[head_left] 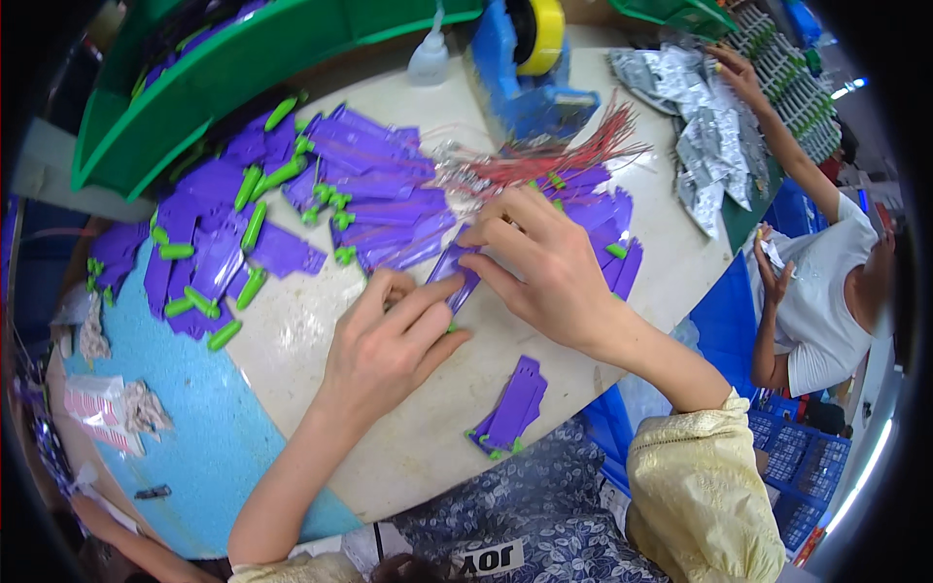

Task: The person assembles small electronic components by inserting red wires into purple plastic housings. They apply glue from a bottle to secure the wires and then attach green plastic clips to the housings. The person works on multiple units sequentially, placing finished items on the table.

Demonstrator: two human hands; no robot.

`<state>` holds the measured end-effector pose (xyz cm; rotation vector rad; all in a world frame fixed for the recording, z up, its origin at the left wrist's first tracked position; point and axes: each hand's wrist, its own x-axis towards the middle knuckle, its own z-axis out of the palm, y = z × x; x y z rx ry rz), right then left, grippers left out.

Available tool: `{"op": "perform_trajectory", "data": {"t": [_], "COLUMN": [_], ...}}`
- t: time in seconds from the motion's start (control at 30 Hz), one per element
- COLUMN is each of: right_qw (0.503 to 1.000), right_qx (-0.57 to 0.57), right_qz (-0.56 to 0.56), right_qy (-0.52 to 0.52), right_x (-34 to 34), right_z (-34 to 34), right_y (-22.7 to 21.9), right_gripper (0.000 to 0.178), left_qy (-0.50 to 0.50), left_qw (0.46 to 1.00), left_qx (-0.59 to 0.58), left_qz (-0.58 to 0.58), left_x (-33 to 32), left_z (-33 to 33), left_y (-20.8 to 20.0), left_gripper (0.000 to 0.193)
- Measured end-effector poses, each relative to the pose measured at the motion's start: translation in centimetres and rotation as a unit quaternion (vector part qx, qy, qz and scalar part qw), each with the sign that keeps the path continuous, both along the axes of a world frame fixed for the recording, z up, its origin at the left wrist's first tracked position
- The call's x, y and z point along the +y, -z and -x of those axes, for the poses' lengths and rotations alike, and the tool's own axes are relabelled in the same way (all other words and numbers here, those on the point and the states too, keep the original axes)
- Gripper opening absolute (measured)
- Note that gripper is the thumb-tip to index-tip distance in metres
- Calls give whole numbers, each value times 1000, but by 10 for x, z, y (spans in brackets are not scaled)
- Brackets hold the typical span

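Observation:
A purple plastic piece [453, 279] sits between my two hands over the middle of the white table. My left hand [384, 340] pinches its near end, fingers curled. From the other side my right hand [539, 262] grips the upper end between thumb and fingers. Just beyond them lies a bundle of thin red wires [573, 151] with pale ends. Flat purple pieces with green ends [389, 219] are heaped at the left of the wires. Nearer to me rests a separate purple piece [513, 403] with small green parts at its bottom edge.
Purple parts and loose green pegs [255, 225] pile up at left. A blue tape dispenser [530, 87] and a white squeeze bottle [429, 58] stand at the back, beside a green bin [292, 58]. Silver bags [695, 126] lie far right, where a co-worker's hand [739, 76] reaches.

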<state>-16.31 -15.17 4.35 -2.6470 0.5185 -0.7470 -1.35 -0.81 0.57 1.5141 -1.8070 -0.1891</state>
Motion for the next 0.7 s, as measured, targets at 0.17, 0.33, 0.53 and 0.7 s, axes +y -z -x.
{"op": "perform_trajectory", "data": {"t": [0.17,0.33,0.53,0.7], "right_qw": [954,842,844,859], "right_qx": [-184,-107,-37,4], "right_qz": [-108,-497,-482,-475], "right_qy": [209,181,234,191], "right_x": [-88,-113,-83,-63], "right_z": [-3,2,12,18], "right_y": [-40,-53,-42,-59], "right_gripper": [17,22,20,15], "left_qy": [-38,-14,-18,-27], "left_qw": [999,999,999,999], "left_qx": [18,32,35,39], "left_qz": [-7,4,-5,-11], "left_x": [3,1,0,2], "left_z": [5,3,5,-2], "left_y": [0,4,0,1], "left_gripper": [28,30,31,40]}}
